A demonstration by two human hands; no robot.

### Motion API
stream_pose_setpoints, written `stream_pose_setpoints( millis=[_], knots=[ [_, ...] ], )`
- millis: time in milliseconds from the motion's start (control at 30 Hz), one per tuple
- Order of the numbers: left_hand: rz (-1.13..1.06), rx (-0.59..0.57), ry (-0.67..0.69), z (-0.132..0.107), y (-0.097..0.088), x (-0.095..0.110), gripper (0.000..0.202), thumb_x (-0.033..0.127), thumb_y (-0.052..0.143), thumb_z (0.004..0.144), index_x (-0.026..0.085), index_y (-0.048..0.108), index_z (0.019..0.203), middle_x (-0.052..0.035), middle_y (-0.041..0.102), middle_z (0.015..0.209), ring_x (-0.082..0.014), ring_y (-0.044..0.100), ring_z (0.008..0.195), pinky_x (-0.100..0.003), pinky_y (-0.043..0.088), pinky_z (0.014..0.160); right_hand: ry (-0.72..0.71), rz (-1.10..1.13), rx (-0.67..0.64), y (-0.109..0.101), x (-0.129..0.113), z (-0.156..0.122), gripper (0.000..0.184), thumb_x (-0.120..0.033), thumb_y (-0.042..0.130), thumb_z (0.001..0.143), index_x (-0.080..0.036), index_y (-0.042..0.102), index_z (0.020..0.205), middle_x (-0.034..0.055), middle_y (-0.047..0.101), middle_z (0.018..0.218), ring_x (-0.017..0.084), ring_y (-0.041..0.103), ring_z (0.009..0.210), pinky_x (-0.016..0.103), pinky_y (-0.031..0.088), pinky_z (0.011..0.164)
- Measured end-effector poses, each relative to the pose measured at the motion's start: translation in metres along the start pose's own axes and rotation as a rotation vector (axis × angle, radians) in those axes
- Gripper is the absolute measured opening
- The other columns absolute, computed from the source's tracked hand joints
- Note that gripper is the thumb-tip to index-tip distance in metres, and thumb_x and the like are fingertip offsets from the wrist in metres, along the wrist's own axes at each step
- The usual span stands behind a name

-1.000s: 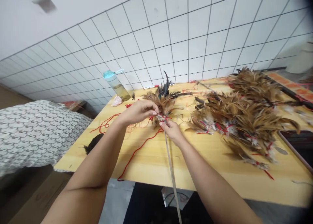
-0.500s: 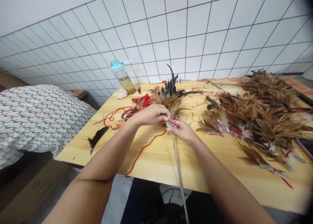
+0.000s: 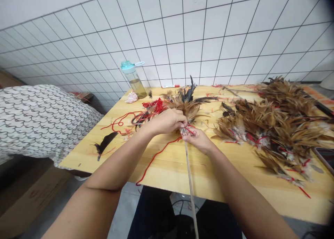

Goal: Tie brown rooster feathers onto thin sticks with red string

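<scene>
Both my hands meet at the base of a brown and black feather bundle (image 3: 191,106) at the end of a thin stick (image 3: 191,183). The stick slants down toward my lap, past the table edge. My left hand (image 3: 172,121) pinches red yarn at the base, its fingertips partly hidden. Closed round the pale quill ends and the top of the stick, my right hand (image 3: 197,140) has red yarn crossing by its thumb. A long tail of red yarn (image 3: 154,158) runs from there to the front edge of the table.
A heap of feather bundles (image 3: 273,120) tied with red covers the table's right side. Tangled red yarn (image 3: 156,106) lies left of my hands. A bottle (image 3: 135,82), crumpled tissue (image 3: 132,97), marker (image 3: 170,86) and black feather (image 3: 106,142) are also there. A phone (image 3: 325,159) lies far right.
The feather bundle has tipped slightly to the right, and my hands have shifted a little with it. Both still grip the base. The view has moved slightly.
</scene>
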State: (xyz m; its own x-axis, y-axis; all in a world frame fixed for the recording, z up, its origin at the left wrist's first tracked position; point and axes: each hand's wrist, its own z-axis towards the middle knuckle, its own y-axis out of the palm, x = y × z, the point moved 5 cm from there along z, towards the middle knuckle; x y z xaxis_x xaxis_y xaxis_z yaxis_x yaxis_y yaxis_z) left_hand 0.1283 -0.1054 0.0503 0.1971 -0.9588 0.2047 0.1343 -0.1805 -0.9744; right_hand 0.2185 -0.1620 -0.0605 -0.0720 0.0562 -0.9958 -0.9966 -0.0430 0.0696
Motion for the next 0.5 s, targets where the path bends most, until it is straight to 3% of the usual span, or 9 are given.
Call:
stream_pose_setpoints(
  millis=[133, 500],
  knots=[
    [0.071, 0.019, -0.002, -0.0009, 0.0016, 0.0015, 0.018, 0.018, 0.051, 0.088, 0.018, 0.069, 0.089, -0.0059, 0.066, 0.089, -0.0165, 0.059, 0.085, -0.028, 0.042, 0.078, -0.027, -0.053, 0.01, 0.0018, -0.0013, -0.0002, 0.042, -0.055, 0.07, 0.066, -0.019, 0.049, 0.069, -0.0045, 0.037, 0.065, 0.01, 0.032, 0.062, 0.025, 0.027, 0.058],
    [0.034, 0.249, -0.038, -0.003, 0.0081, -0.0022, 0.026, 0.022, 0.054, 0.087, 0.019, 0.06, 0.111, -0.0079, 0.063, 0.104, -0.0191, 0.055, 0.099, -0.033, 0.043, 0.089, -0.121, -0.102, 0.077, 0.0034, -0.0068, -0.002, 0.041, -0.058, 0.055, 0.078, -0.019, 0.05, 0.069, -0.0018, 0.043, 0.067, 0.013, 0.039, 0.066, 0.026, 0.035, 0.064]
  ],
)
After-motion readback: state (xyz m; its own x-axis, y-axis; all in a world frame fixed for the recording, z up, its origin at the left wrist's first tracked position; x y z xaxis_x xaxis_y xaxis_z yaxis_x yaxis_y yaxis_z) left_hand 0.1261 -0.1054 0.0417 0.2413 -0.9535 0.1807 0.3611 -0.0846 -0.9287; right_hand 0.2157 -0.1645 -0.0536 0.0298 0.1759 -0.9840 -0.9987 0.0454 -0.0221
